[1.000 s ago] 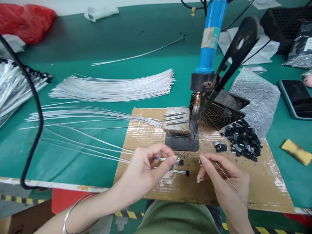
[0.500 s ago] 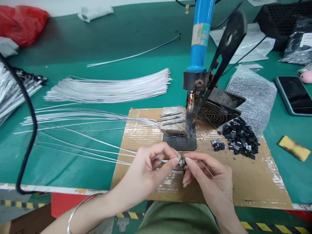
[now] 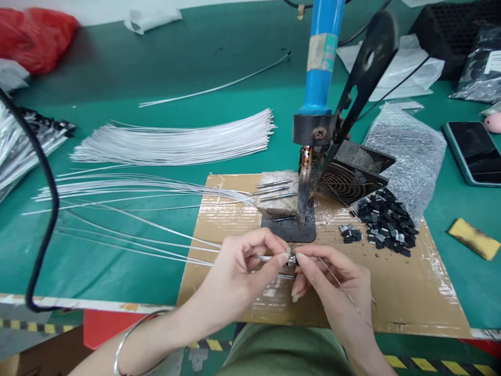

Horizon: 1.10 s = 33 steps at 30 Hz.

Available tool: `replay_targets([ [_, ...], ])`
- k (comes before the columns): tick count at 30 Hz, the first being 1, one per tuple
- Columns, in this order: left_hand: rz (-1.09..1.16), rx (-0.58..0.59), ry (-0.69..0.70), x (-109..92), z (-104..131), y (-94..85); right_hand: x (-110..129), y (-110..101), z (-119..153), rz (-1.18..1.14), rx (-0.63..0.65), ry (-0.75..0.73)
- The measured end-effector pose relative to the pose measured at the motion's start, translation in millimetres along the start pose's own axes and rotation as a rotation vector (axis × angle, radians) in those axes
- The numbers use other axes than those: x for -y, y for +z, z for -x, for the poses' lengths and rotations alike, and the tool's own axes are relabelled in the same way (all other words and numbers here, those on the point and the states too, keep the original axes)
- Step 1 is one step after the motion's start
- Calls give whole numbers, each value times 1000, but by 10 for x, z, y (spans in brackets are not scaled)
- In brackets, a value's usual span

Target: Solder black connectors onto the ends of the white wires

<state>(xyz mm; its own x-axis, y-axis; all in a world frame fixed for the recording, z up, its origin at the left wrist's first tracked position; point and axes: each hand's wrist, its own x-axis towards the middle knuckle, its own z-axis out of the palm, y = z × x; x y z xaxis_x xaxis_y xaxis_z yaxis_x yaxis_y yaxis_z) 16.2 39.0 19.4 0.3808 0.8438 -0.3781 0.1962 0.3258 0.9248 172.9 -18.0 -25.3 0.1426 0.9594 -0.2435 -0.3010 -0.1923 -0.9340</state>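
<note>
Work surface: a green mat (image 3: 125,277), its front edge pale and chipped, with a worn sheet of brown cardboard (image 3: 410,292) lying on it in front of me.
Floor and edges: grey ground with yellow-and-black striped tape (image 3: 29,327); a red plastic bag (image 3: 37,39) at the far left corner.
Writing: the blue handle (image 3: 318,89) wears a beige and teal sticker (image 3: 321,52) with marks too blurred to read; a white label (image 3: 493,61) on the bag at far right is also unreadable. I can make out no brand.
Left hand: mine (image 3: 245,269), thumb and forefinger pinched on white wires (image 3: 168,237) that trail off leftward.
Right hand: mine (image 3: 338,279), fingertips closed on a small piece I cannot make out, right by my left fingertips; a thin wire (image 3: 341,285) runs across the palm side.
Wire ends: between my two hands, over the cardboard, near the black base plate (image 3: 305,231).
Nearby: a heap of small black connectors (image 3: 387,222) to the right, beside bubble wrap (image 3: 409,156).
</note>
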Motion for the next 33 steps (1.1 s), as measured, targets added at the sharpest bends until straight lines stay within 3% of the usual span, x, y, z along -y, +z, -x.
replay_targets([
  [8, -36, -73, 8, -15, -27, 34, -80, -85, 72, 274, -52, -248],
  [18, -109, -147, 75, 29, -78, 66, -27, -140, 103, 489, -97, -321],
  [25, -133, -150, 94, 31, -91, 82, -3, -168, 56, 521, -22, -455],
  [33, -115, -186, 130, 33, -123, 90, 47, -9, 61, 450, -121, -416],
])
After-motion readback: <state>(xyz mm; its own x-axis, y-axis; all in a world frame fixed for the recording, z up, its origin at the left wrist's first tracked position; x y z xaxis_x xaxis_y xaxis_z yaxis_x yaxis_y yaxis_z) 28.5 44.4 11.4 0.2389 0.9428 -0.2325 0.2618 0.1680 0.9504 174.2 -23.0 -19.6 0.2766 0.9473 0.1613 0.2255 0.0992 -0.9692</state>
